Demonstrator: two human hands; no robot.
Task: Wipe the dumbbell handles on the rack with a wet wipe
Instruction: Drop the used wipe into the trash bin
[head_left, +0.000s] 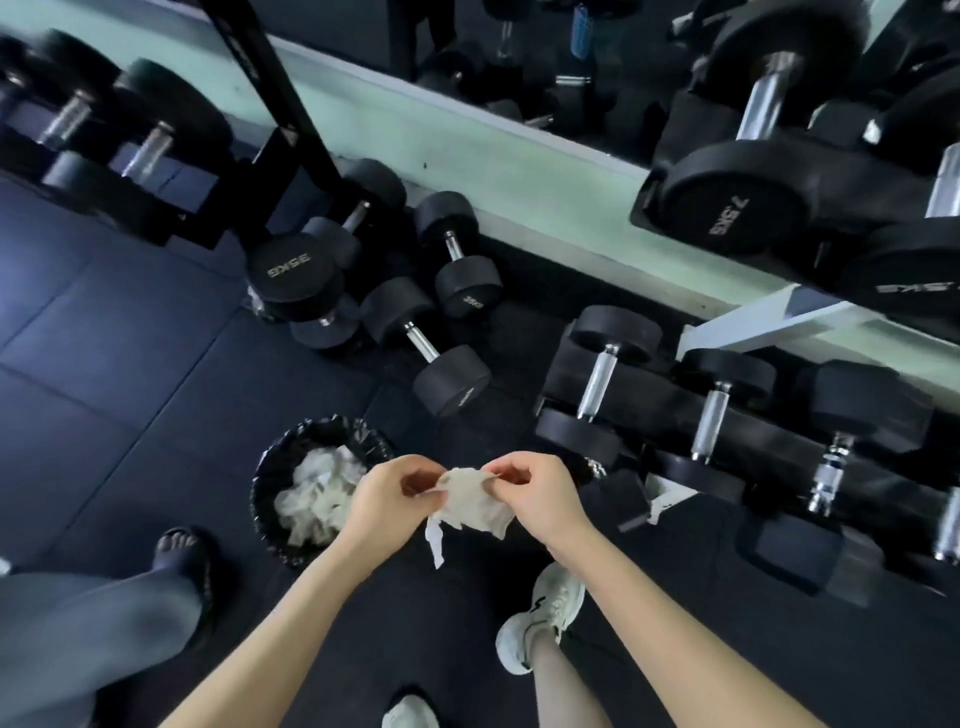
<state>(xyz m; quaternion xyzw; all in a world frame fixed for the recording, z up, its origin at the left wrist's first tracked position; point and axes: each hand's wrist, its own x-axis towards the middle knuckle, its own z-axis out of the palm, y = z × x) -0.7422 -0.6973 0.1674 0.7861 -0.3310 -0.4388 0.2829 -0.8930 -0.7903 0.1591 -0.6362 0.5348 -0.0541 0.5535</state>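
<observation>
Flooring (130, 338) consisted of dark rubber tiles, bounded toward the upper centre of the frame by a pale green wall strip (415, 130) beneath a mirror (467, 52). Loose dumbbells (423, 343) lay on the floor at centre. A dumbbell rack (665, 400) occupied the right side of the frame, and a black-lined bin (258, 493) holding crumpled white wipes stood at lower centre-left.

The left hand (387, 499) and right hand (535, 493) were at lower centre, just right of the bin. Each hand pinched an upper edge of the wet wipe (472, 501) between thumb and curled fingers.

The wipe was crumpled and stretched between the hands, clear of the rack, with its long axis running left to right. A narrow strip hung from its lower left corner toward the bottom of the frame. The chrome dumbbell handles (597, 382) on the rack ran roughly top to bottom of the frame, tilted slightly.
</observation>
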